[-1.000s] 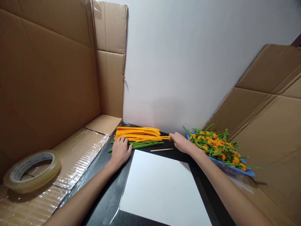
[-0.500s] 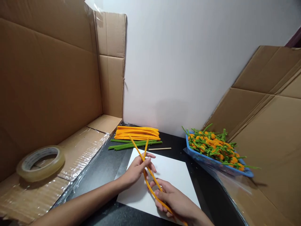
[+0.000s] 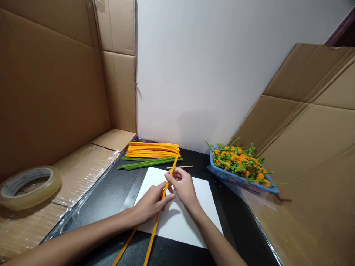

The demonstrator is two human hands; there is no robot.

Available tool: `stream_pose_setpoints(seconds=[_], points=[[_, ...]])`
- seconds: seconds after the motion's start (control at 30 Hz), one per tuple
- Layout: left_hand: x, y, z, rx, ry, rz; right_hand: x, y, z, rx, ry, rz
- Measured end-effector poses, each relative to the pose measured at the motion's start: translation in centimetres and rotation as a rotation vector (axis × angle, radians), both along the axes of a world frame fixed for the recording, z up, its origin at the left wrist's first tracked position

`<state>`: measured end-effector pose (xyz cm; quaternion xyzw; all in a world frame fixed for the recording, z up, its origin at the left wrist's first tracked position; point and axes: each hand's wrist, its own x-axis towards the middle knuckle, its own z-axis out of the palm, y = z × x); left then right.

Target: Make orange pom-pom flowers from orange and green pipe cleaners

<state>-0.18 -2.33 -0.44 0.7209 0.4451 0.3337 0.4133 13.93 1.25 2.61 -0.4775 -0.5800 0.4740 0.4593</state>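
Two orange pipe cleaners [image 3: 153, 236] run up from the front of the table and come together between my hands, over a white sheet [image 3: 191, 234]. My left hand [image 3: 152, 202] is closed around them about midway along. Higher up, my right hand [image 3: 181, 184] pinches them near their top ends between thumb and fingers. Behind my hands lie a stack of orange pipe cleaners [image 3: 152, 150] and several green pipe cleaners [image 3: 146, 163]. A thin pale stick [image 3: 184, 166] rests just beyond the sheet.
At right, a blue basket [image 3: 212, 162] holds many orange balls on green pipe-cleaner stems [image 3: 238, 159]. A tape roll [image 3: 50, 188] lies on cardboard at left. Cardboard panels [image 3: 55, 81] stand on both sides, and a white wall [image 3: 205, 66] closes the back.
My right hand has gone from the lower part of the pipe cleaners to their upper ends. The crossed strands are now together at the top, with their lower ends swung left. The view has shifted slightly.
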Motion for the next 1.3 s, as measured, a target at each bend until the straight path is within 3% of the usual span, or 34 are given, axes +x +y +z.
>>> stream_pose_setpoints(seconds=[0.2, 0.33, 0.5, 0.67, 0.97, 1.2, 1.3], points=[[-0.8, 1.0, 0.7, -0.018, 0.015, -0.011, 1.8, 0.8, -0.4, -0.140, 0.231, -0.081], [-2.3, 3.0, 1.2, 0.148, 0.089, 0.065, 4.1, 1.6, 0.1, -0.178, 0.343, -0.140], [-3.3, 3.8, 1.4, 0.310, 0.174, 0.108, 3.7, 1.2, 0.4, -0.188, 0.268, 0.049], [-3.0, 3.1, 1.7, 0.367, 0.263, 0.090, 2.1, -0.2, 0.7, -0.056, 0.147, 0.159], [-2.7, 2.3, 2.0, 0.383, 0.502, 0.028, 1.7, -0.9, 0.8, 0.099, 0.104, 0.073], [-1.7, 1.3, 2.3, 0.309, 0.132, 0.063, 1.1, -1.3, 0.5, 0.063, 0.170, 0.060], [-1.7, 1.3, 2.4, 0.372, 0.052, 0.100, 0.9, -1.5, 0.3, 0.068, 0.197, 0.064]])
